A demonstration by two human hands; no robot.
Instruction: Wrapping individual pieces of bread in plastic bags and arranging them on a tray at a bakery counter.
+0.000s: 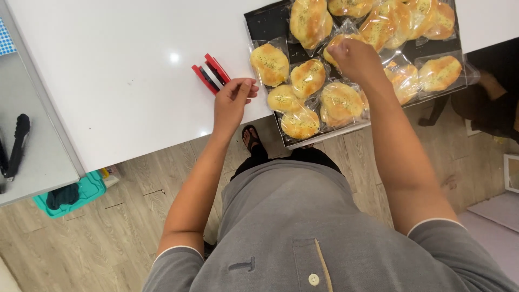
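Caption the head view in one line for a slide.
Right hand grips a bagged bun on the black tray; left hand rests beside a red stapler.

Bagged buns (308,77): golden-brown, oval, herb-flecked tops, each sealed in a clear plastic bag. They lie crowded on a black tray (263,24) at the tabletop's near right edge; tray's near corner overhangs that edge. Some bags overlap, esp. along the tray's far side. One bun (339,44) near tray centre sits under the right hand (354,57), fingers closed on its bag.

Red stapler (211,73): lies flat on the white tabletop just left of the tray, angled diagonally, close to the near edge. Left hand (231,100) rests right beside it, fingers curled, not gripping.
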